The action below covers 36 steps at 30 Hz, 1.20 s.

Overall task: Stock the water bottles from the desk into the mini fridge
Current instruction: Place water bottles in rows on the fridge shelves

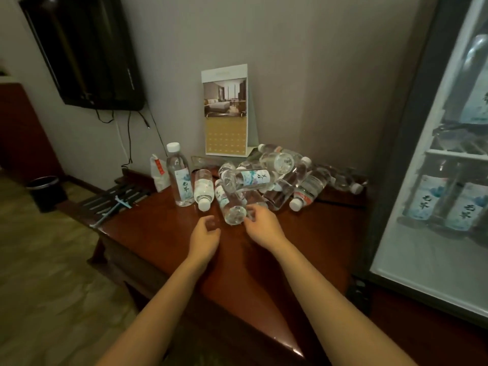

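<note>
Several clear water bottles lie heaped [266,178] on the reddish-brown desk [303,249] against the wall. One bottle [179,178] stands upright at the heap's left, with another [203,190] lying beside it, cap toward me. A lying bottle [232,204] points its base at me. My right hand [260,223] touches that base with its fingertips, fingers loosely curled. My left hand [207,235] hovers just left of it, fingers curled and holding nothing. The mini fridge [396,154] stands at the right with a glass door [433,180]; bottles show behind the glass.
A calendar card [226,112] stands against the wall behind the heap. A small white packet [159,173] leans left of the upright bottle. A dark slatted rack [116,196] sits at the desk's left end. A TV [87,51] hangs upper left, a bin [46,192] on the floor.
</note>
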Each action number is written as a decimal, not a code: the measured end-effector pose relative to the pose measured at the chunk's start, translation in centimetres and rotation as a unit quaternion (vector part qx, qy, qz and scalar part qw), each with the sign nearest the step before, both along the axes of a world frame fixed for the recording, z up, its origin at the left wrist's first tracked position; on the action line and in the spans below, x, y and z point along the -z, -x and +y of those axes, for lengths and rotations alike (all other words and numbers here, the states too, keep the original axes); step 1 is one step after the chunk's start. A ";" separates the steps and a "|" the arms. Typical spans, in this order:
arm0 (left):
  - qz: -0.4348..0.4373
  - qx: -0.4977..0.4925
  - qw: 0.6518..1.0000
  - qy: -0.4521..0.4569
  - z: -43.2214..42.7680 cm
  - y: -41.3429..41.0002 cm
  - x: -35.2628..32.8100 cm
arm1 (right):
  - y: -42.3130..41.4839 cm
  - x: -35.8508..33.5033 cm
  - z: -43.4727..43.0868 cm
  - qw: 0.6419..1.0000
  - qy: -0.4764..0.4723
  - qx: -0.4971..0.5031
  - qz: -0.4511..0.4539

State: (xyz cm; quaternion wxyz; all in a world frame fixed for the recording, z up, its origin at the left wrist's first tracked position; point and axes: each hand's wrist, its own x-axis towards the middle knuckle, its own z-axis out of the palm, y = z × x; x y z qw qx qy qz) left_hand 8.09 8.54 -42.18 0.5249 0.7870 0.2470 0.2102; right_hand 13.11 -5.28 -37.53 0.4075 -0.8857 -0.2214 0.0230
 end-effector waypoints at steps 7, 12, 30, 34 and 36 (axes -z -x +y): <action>-0.014 0.017 0.991 0.129 1.2 -0.6 0.4 | -1.8 0.7 5.8 0.985 0.155 0.028 -0.073; -0.017 0.010 0.992 0.128 1.4 -0.8 0.7 | -1.5 0.7 7.9 0.966 0.202 0.098 -0.128; -0.036 0.085 0.987 0.130 -0.9 1.0 -0.8 | 3.8 0.4 1.6 0.976 0.188 0.103 -0.025; -0.029 0.101 0.981 0.162 -2.4 1.7 -1.3 | 4.3 0.3 -0.8 0.981 0.169 0.097 0.008; -0.019 0.105 0.979 0.172 -3.2 1.9 -1.4 | 4.5 0.2 -2.2 0.983 0.163 0.084 0.021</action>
